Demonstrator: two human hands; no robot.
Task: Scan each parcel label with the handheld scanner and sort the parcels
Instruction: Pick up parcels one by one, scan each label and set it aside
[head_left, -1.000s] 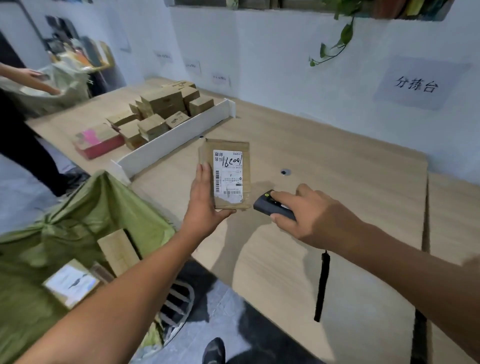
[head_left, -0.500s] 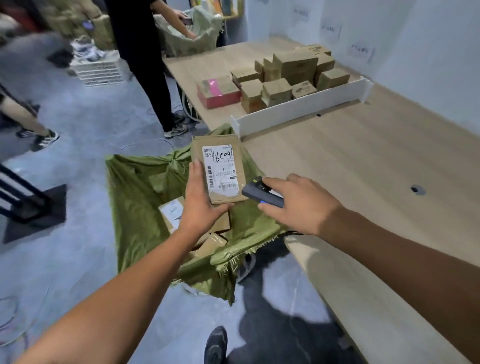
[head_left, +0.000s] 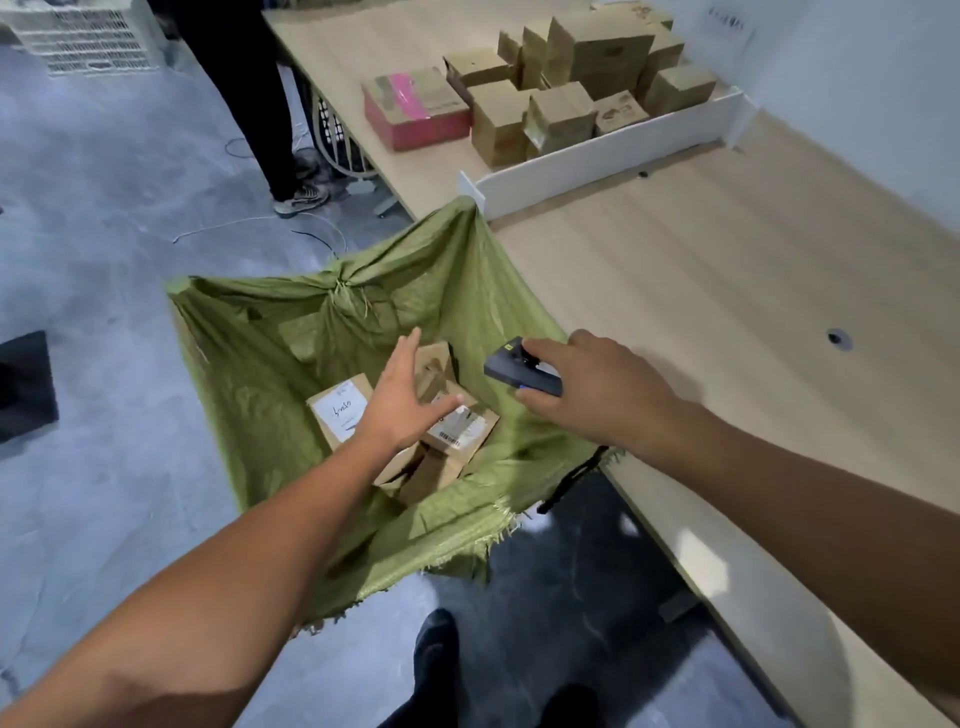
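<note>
My left hand (head_left: 400, 400) hovers with straight, spread fingers over the open green sack (head_left: 260, 374) beside the table, holding nothing. Under it lie several brown parcels; one parcel (head_left: 460, 431) shows a barcode label, another parcel (head_left: 337, 410) carries a white label with handwriting. My right hand (head_left: 587, 389) grips the dark handheld scanner (head_left: 519, 369) above the sack's right rim, its black wrist strap (head_left: 571, 478) hanging down.
The wooden table (head_left: 727, 270) runs along my right. A white divider (head_left: 597, 166) crosses it; behind it sit several cardboard boxes (head_left: 571, 88) and a pink-taped box (head_left: 415, 109). A person's legs (head_left: 249, 98) stand by the table's far end. A white crate (head_left: 83, 36) sits on the floor.
My left hand held the labelled parcel up by the scanner; it has let go, and the parcel now lies in the sack. My view has turned left and down from the table.
</note>
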